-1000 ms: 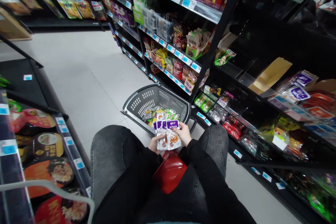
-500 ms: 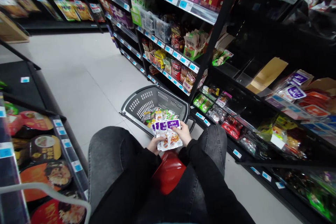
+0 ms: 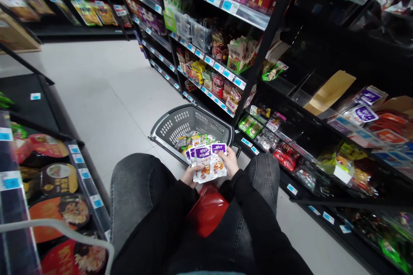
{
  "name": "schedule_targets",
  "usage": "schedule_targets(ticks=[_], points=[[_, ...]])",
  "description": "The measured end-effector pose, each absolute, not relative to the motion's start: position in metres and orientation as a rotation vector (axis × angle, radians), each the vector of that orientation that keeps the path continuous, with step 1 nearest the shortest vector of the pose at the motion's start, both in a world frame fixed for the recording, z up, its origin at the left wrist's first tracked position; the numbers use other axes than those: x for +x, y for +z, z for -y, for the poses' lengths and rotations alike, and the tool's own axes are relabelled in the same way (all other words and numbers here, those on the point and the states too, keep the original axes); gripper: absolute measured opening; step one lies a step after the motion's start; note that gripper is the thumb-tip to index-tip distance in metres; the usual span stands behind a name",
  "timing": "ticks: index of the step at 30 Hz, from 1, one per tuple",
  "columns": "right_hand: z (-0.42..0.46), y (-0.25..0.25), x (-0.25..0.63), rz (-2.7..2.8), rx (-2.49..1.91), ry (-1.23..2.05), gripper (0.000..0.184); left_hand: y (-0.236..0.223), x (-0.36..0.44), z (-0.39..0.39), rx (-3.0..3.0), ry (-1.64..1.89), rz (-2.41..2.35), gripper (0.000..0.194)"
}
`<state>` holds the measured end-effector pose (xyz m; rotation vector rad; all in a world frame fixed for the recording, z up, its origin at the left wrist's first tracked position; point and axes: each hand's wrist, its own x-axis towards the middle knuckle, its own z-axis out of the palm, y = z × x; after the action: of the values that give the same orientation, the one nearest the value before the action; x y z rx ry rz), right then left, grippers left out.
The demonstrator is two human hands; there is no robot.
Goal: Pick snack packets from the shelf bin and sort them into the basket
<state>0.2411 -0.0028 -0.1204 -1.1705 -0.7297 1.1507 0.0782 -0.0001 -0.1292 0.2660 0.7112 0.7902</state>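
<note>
Both my hands hold a fanned stack of small white snack packets with purple tops (image 3: 206,163) just above my knees. My left hand (image 3: 189,176) grips the stack from underneath, fingers curled. My right hand (image 3: 231,160) pinches the rightmost packet at its edge. Directly behind the packets a grey plastic shopping basket (image 3: 180,122) sits on the floor, with several mixed snack packets (image 3: 196,139) in it. A red stool seat (image 3: 208,208) shows between my legs.
Black store shelves with blue price tags run along the right, stocked with snack bags (image 3: 226,90). A lower shelf on my left holds round bowl-noodle lids (image 3: 58,178). A pale tiled aisle floor (image 3: 103,90) stretches ahead.
My right hand has slid the top packet up and to the right, spreading the fan a little wider. The basket has stayed put.
</note>
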Motion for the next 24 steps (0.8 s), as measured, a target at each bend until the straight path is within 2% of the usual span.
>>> schedule_targets(ticks=[7,16,20,24], points=[[-0.002,-0.125,0.257,0.499,-1.170,1.077,0.032,-0.127,0.079,0.001,0.246,0.798,-0.787,0.061],[-0.004,-0.132,0.262,0.448,-1.249,0.994,0.023,-0.135,0.073,0.001,0.318,0.721,-0.672,0.037],[-0.004,-0.135,0.259,0.660,-1.366,0.912,0.020,-0.134,0.075,0.003,0.347,0.712,-0.673,0.042],[-0.001,-0.137,0.248,0.879,-1.387,0.973,0.022,-0.131,0.077,0.003,0.351,0.737,-0.685,0.050]])
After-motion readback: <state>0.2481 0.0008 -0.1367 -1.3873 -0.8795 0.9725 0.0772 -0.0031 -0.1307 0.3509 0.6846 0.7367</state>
